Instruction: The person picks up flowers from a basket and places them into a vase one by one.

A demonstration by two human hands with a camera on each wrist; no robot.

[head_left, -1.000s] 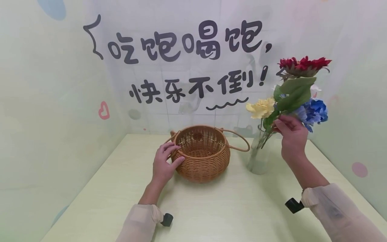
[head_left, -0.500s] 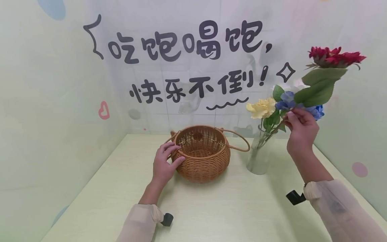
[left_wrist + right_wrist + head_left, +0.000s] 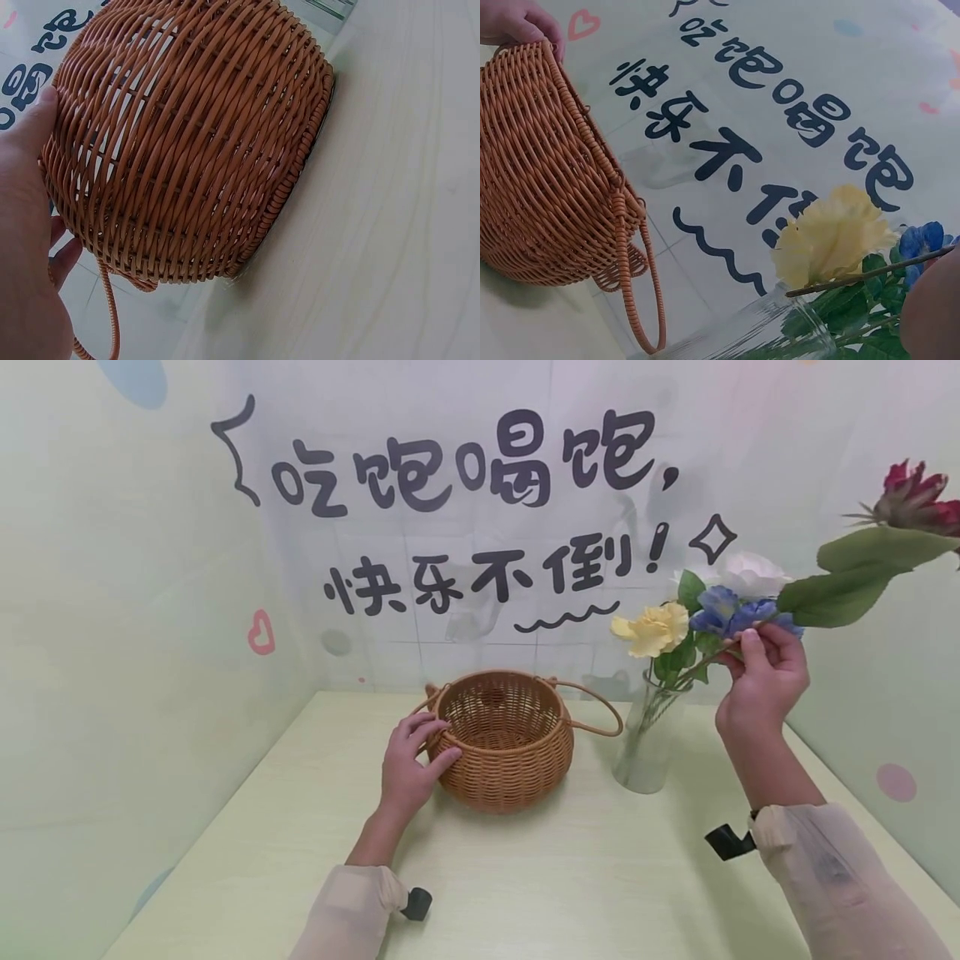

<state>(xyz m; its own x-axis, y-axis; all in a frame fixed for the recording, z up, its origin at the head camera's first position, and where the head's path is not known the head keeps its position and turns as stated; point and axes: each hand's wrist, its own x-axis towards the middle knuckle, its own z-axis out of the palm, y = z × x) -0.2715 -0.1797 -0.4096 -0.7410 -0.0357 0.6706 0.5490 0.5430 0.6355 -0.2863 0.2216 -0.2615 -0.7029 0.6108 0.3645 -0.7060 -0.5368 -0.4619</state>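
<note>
My right hand [image 3: 767, 685] pinches the stem of a red artificial flower [image 3: 917, 506] between thumb and fingers. That flower leans far to the right, its bloom cut by the head view's edge; in the right wrist view its bare stem [image 3: 855, 276] crosses close over the vase mouth. The clear glass vase [image 3: 643, 758] holds a yellow flower [image 3: 651, 628], blue flowers [image 3: 718, 610] and a white flower [image 3: 750, 575]. On the left, my left hand [image 3: 408, 767] holds the rim of a brown wicker basket [image 3: 510, 777], thumb outside [image 3: 34, 127].
The basket's looped handle [image 3: 600, 710] sticks out to the right toward the vase. All stands on a pale wooden table [image 3: 517, 885]. Behind rises a printed backdrop [image 3: 465, 643] with black lettering, with side walls left and right.
My right hand has moved right and slightly up with the red flower, which now tilts further right, away from the yellow and blue ones. The left hand and basket have stayed put.
</note>
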